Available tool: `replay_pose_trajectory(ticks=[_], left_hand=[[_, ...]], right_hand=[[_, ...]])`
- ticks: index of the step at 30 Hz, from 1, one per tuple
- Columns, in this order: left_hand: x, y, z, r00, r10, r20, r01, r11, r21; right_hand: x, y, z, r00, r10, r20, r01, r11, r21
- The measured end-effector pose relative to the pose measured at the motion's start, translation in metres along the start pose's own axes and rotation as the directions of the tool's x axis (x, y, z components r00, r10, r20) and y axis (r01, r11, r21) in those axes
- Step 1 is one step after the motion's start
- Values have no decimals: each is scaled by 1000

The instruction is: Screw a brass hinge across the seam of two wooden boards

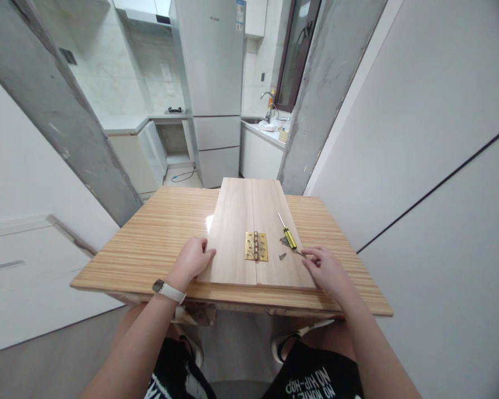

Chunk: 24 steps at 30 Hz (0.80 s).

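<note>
Two pale wooden boards lie side by side: the left board (232, 221) and the right board (270, 210), with a narrow seam between them. My left hand (192, 257) is closed at the left board's outer edge, its thumb on the edge and its other fingers curled. A brass hinge (256, 246) lies open across the seam. On the right board rest a yellow-and-black screwdriver (289, 237), a small pile of screws (284, 241) and a loose screw (282, 256). My right hand (322, 267) pinches a thin dark screw (300, 253) near that board's right edge.
The boards lie on a striped wood-grain table (166, 221). Beyond it stand a silver refrigerator (216, 66) and a counter with a sink faucet (268, 105). White panels flank both sides. My legs are below the table's near edge.
</note>
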<state>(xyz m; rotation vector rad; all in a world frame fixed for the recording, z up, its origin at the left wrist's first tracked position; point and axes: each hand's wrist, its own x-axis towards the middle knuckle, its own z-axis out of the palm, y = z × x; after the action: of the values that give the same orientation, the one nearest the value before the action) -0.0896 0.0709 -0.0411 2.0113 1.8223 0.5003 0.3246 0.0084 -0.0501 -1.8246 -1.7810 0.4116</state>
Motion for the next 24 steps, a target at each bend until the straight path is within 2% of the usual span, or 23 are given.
replay_pose_trajectory(ticks=[3,6,9,12,14,17,20,24], left_hand=[[0,1,-3,1000,6,10,-6,1000,17],[-1,3,-3,1000,-1,14,0,998,61],[-3,9,-1,998,20,-61,-15,997,81],[-2,21,1,987,113,-118,-114,993,-4],[4,32,2,978,208,-14,-208,973,-104],[22,50,2,933,323,159,-302,942,-143],[43,66,4,896,365,255,-353,931,-90],[61,80,7,865,336,373,-352,936,-28]], right_hand=[[-1,-10,4,999,-20,-36,18,998,-65],[-2,-20,11,997,-58,-42,56,998,-40],[-3,-31,15,996,-59,-60,59,998,-7],[3,-44,12,997,-37,-73,38,999,11],[13,-55,8,997,-74,-17,74,997,8],[33,-76,8,970,-170,171,176,984,-17],[54,-93,14,935,-164,314,195,978,-72],[77,-102,25,887,-92,452,199,961,-194]])
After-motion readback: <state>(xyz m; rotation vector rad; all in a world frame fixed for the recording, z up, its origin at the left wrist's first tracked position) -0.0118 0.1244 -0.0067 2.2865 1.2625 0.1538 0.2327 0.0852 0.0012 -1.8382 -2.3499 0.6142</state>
